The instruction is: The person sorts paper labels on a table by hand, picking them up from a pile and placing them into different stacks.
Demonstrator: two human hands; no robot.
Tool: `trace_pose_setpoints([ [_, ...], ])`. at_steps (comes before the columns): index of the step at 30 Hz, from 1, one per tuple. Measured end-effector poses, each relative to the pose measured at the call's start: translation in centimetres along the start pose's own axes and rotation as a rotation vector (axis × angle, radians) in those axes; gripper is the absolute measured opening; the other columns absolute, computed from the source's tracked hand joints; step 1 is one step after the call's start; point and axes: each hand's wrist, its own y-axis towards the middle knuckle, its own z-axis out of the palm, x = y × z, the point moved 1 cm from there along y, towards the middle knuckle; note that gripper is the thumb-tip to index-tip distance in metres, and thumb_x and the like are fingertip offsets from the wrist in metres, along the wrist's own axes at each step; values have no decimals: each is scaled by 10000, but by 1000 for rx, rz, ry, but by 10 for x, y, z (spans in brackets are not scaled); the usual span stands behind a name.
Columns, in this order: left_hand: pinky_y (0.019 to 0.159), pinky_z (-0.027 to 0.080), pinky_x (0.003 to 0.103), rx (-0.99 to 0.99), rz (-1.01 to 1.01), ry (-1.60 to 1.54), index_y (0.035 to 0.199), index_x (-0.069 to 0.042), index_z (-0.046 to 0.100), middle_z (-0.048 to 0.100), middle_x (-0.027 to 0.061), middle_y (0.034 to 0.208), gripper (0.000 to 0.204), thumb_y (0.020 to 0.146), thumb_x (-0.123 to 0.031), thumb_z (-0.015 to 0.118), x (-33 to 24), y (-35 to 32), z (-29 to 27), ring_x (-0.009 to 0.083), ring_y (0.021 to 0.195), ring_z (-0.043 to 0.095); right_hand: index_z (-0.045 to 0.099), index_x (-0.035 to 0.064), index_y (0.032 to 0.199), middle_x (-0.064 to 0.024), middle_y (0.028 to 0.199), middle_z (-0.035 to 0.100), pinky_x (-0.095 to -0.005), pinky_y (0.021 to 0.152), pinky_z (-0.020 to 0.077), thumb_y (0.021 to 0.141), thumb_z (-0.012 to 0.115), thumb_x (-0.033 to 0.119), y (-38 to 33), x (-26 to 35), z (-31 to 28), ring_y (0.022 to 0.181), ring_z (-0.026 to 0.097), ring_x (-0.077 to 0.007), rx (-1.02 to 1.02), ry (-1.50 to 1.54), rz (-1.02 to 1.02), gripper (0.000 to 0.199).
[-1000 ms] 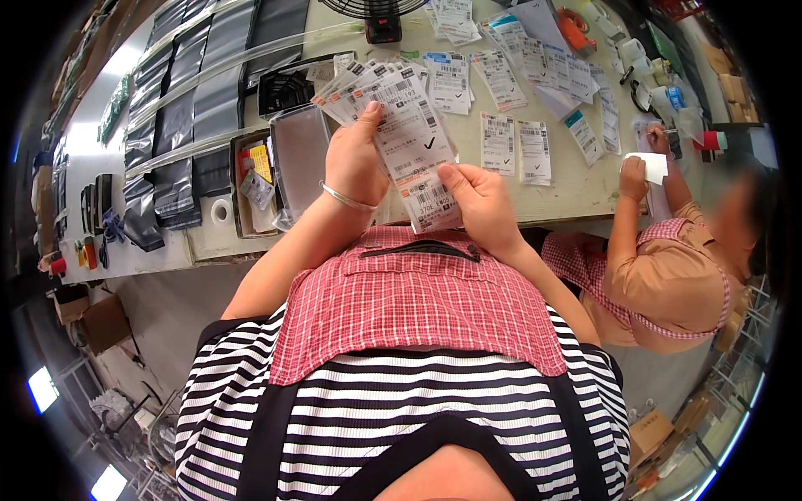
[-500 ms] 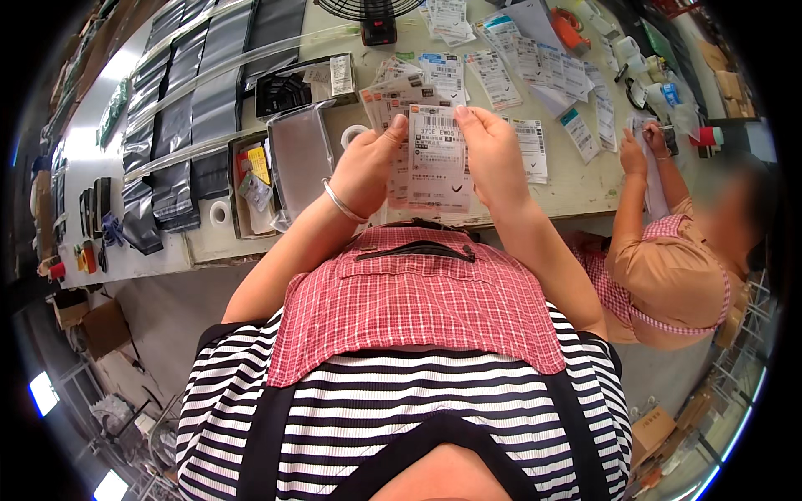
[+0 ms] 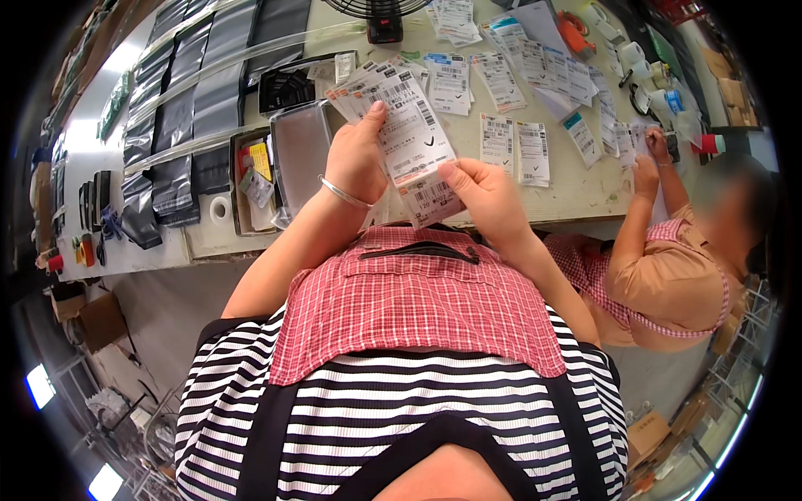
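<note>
My left hand point(image 3: 359, 163), with a bangle on its wrist, grips a fanned stack of printed shipping labels point(image 3: 409, 125) above the near table edge. Its thumb presses on the top label, and the rest of the stack spreads out to the upper left. Lower down, my right hand point(image 3: 489, 200) pinches the bottom end of the labels between thumb and fingers. A printed part hangs below that thumb; whether it is a separate slip I cannot tell. Two more labels point(image 3: 533, 154) lie side by side on the table, beyond my right hand.
Many labels point(image 3: 547, 67) cover the far side of the table point(image 3: 576, 196). Dark plastic mailing bags point(image 3: 175, 125) lie at left, near open boxes point(image 3: 251, 221) and a tape roll point(image 3: 220, 210). A fan point(image 3: 384, 25) stands at the back. A co-worker point(image 3: 668, 267) handles paper at right.
The labels have tilted and shifted so their tops point up and left. My right hand has moved down from their upper right edge to the bottom end.
</note>
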Motion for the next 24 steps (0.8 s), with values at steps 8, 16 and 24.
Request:
trace_pose_setpoints([
  [8, 904, 546, 509, -189, 173, -151, 1244, 38, 529, 643, 164, 1194, 350, 1021, -232, 520, -25, 0, 7, 339, 1040, 660, 677, -61, 989, -25, 793, 666, -231, 651, 456, 1035, 537, 248, 0, -11, -2, 713, 543, -55, -227, -21, -95, 343],
  [16, 702, 524, 300, 153, 70, 747, 1065, 57, 644, 687, 81, 911, 471, 1012, -402, 550, -4, -7, -10, 138, 782, 634, 644, -62, 907, -42, 700, 608, -283, 603, 418, 1019, 533, 230, 47, 0, -17, 652, 495, -90, -323, -179, -219, 332],
  [24, 684, 501, 285, 84, -43, 491, 1026, 67, 657, 681, 73, 922, 434, 1012, -357, 565, 11, -21, 13, 125, 772, 606, 662, -46, 956, 13, 784, 622, -216, 615, 430, 1021, 565, 278, 57, 0, -13, 688, 517, -39, -314, -358, -166, 344],
])
